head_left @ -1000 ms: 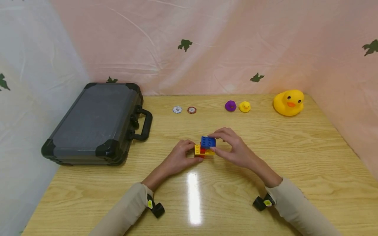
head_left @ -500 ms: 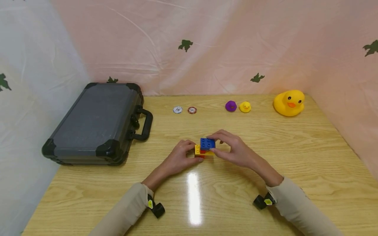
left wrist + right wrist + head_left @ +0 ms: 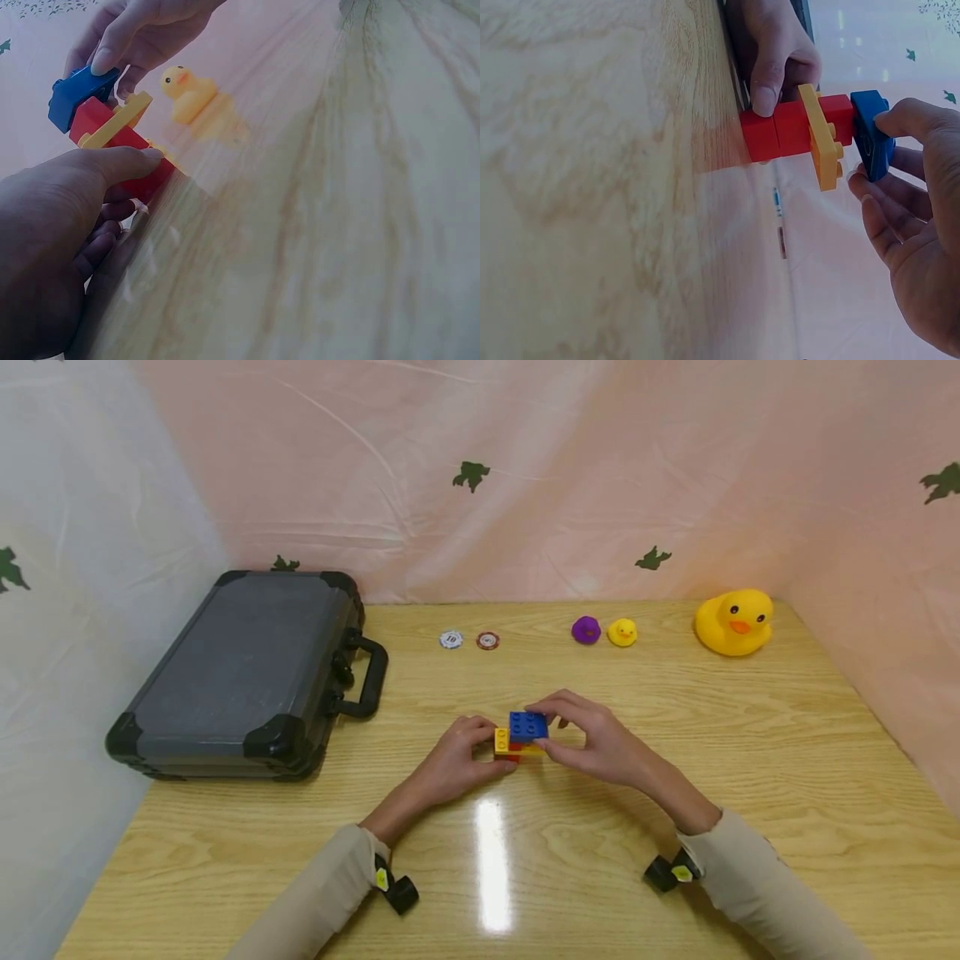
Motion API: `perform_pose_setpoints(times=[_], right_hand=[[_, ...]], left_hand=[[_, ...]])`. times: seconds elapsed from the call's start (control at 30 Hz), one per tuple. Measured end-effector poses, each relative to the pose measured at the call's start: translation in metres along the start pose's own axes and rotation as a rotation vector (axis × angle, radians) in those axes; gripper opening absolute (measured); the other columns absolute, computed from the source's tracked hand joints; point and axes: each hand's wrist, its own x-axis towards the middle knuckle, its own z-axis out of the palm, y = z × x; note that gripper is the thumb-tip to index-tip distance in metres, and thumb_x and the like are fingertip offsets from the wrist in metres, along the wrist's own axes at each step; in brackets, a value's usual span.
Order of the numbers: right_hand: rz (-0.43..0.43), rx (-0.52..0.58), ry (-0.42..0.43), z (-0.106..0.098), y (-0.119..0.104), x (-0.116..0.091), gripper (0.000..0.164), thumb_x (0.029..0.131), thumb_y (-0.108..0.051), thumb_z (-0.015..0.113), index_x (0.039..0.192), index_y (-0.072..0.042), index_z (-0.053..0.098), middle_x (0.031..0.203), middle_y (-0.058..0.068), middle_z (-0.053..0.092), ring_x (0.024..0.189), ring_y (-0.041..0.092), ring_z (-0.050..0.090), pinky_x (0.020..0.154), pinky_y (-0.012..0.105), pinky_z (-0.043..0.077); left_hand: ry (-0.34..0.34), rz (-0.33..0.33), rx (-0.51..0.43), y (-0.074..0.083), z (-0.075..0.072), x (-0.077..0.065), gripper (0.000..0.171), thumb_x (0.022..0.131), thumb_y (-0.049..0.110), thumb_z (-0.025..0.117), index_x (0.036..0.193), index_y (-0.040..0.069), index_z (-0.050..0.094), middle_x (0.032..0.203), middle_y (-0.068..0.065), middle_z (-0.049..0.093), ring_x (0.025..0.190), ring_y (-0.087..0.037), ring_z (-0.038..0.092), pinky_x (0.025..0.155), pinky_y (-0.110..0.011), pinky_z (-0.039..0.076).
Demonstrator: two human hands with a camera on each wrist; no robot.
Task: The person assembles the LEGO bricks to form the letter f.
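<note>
In the middle of the table a small tower of toy building bricks stands between the hands. Red bricks (image 3: 791, 129) form its base, a thin yellow brick (image 3: 823, 142) lies across them, and another red brick (image 3: 837, 116) sits above that. My left hand (image 3: 457, 762) grips the red base, thumb on the near side. A blue brick (image 3: 528, 727) with studs on top is pinched between the thumb and fingers of my right hand (image 3: 600, 745). In the right wrist view the blue brick is slightly tilted at the upper red brick; whether it is pressed on, I cannot tell.
A grey case (image 3: 240, 668) with a black handle (image 3: 372, 678) lies at the left. Along the back are a white chip (image 3: 451, 639), a red chip (image 3: 487, 641), a small purple duck (image 3: 586, 630), a small yellow duck (image 3: 622, 632) and a big yellow duck (image 3: 735, 622).
Between one second and half a second ago, the right hand brought the blue brick slightly nearer and lower over the tower. Since then it has barely shifted. The left hand has kept its grip.
</note>
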Motion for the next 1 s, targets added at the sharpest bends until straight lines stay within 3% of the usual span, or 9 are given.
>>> perform_pose_setpoints(times=[0.47, 0.8, 1.0], right_hand=[[0.031, -0.039, -0.033, -0.0026, -0.0043, -0.0003, 0.042, 0.090, 0.002, 0.077, 0.130, -0.001, 0.066, 0.117, 0.007, 0.069, 0.098, 0.017, 0.063, 0.082, 0.034, 0.056], [0.029, -0.102, -0.094, -0.0078, -0.0076, 0.0033, 0.039, 0.093, -0.001, 0.075, 0.131, 0.001, 0.066, 0.115, 0.007, 0.066, 0.097, 0.017, 0.062, 0.082, 0.039, 0.057], [0.027, -0.125, -0.128, -0.0098, -0.0085, 0.0063, 0.040, 0.093, -0.002, 0.075, 0.131, 0.003, 0.065, 0.114, 0.010, 0.066, 0.096, 0.024, 0.063, 0.081, 0.040, 0.056]], left_hand=[[0.001, 0.010, -0.001, -0.0005, 0.0007, -0.0002, 0.026, 0.088, 0.025, 0.085, 0.108, 0.009, 0.076, 0.109, 0.000, 0.066, 0.101, -0.018, 0.054, 0.086, -0.038, 0.046], [0.006, 0.018, 0.006, -0.0007, -0.0004, -0.0003, 0.029, 0.088, 0.027, 0.085, 0.109, 0.009, 0.076, 0.109, 0.000, 0.066, 0.102, -0.019, 0.055, 0.090, -0.040, 0.047], [0.006, 0.010, 0.005, -0.0011, -0.0007, -0.0009, 0.030, 0.089, 0.028, 0.085, 0.110, 0.009, 0.076, 0.110, 0.000, 0.066, 0.102, -0.019, 0.055, 0.089, -0.040, 0.047]])
